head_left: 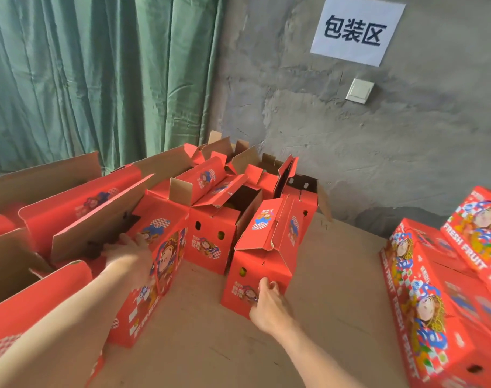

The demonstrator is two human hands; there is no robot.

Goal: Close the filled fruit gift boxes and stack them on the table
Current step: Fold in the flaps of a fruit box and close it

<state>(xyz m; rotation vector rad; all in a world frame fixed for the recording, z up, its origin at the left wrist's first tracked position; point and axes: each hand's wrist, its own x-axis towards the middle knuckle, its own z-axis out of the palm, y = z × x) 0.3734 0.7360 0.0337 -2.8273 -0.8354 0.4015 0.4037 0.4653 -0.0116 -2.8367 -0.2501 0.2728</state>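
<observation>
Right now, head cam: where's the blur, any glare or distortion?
Head view: motion blur smears the left hand and the stacked closed boxes at right; the wall sign reads clearly; the wide-angle lens bows the curtain; light is soft, no glare.

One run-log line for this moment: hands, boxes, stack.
left hand at rim of left open box, grip unclear | right hand touches front of middle box, unclosed | closed boxes stacked right on table | closing pending
</observation>
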